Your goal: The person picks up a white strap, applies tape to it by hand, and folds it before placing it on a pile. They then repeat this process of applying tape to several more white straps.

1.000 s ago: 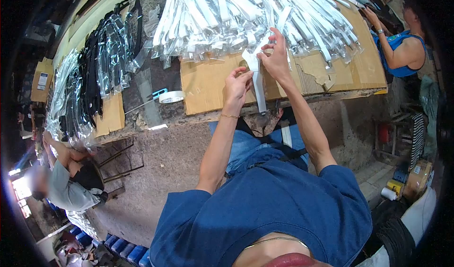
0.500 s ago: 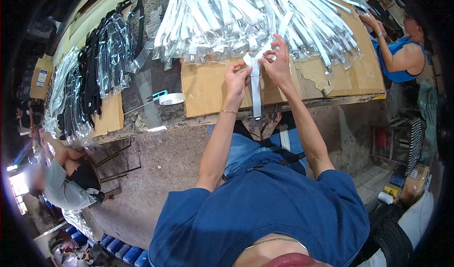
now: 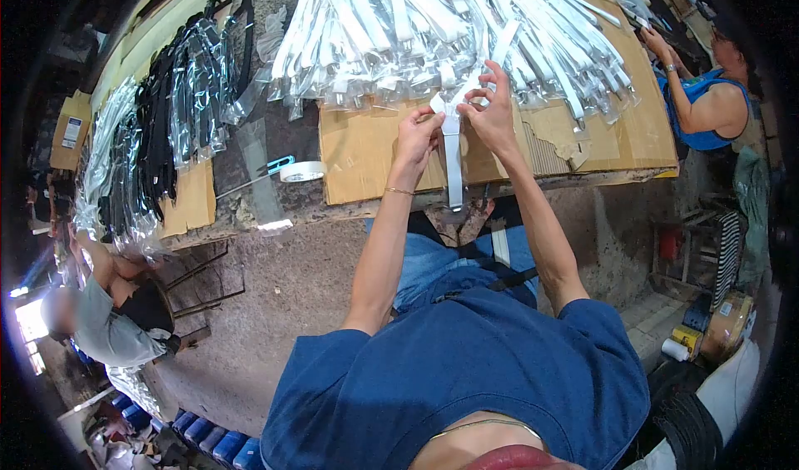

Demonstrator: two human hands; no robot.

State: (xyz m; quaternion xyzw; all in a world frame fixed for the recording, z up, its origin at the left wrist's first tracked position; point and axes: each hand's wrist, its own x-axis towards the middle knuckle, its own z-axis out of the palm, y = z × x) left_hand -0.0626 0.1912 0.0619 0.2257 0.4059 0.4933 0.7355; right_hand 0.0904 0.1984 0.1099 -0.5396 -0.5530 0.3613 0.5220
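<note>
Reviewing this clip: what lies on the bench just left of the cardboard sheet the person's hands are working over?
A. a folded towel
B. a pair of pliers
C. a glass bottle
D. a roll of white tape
D: a roll of white tape lies just left of the cardboard sheet, while the left hand and right hand pinch a white strap.

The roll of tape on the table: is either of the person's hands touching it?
No: the roll of tape lies alone left of the cardboard, while the left hand and right hand hold a white strap.
</note>
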